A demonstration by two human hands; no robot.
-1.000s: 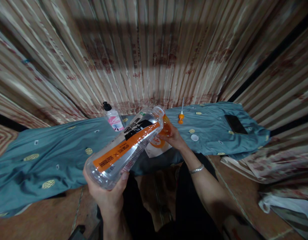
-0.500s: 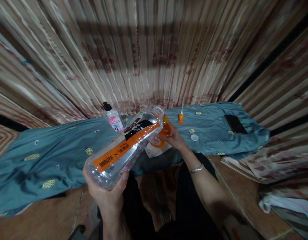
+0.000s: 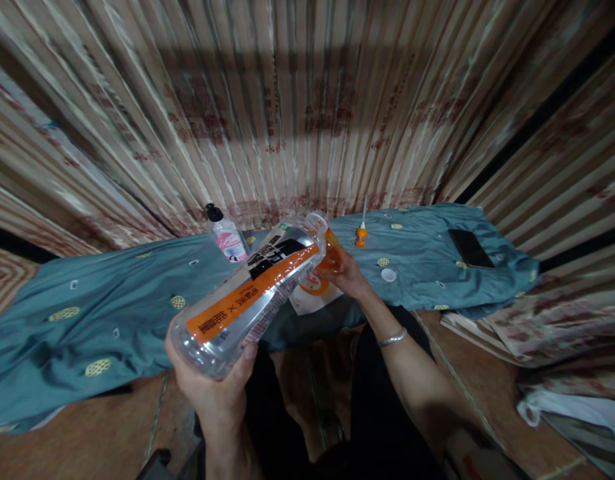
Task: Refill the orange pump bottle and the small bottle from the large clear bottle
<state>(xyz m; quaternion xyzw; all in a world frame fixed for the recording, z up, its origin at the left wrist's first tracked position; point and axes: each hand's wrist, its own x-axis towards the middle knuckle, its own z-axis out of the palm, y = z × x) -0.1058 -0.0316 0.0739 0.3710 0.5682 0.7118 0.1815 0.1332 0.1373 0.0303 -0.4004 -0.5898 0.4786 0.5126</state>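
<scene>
My left hand (image 3: 212,380) is closed round the base of a large clear plastic bottle (image 3: 257,287) with an orange, black and silver label. The bottle is tilted, its open mouth up and to the right. Beside that mouth, my right hand (image 3: 344,273) grips a small orange bottle (image 3: 331,253), partly hidden behind the large one; I cannot tell whether the two touch. Under them lies a white and orange packet (image 3: 314,297). An orange pump head (image 3: 361,237) with a thin tube lies farther back, and a white round cap (image 3: 388,275) rests nearer.
A teal patterned cloth (image 3: 122,300) covers the long narrow surface. A pink-labelled bottle with a black top (image 3: 230,237) stands at the back left. A dark phone (image 3: 470,249) lies at the right. Striped curtains (image 3: 307,100) hang close behind and at both sides.
</scene>
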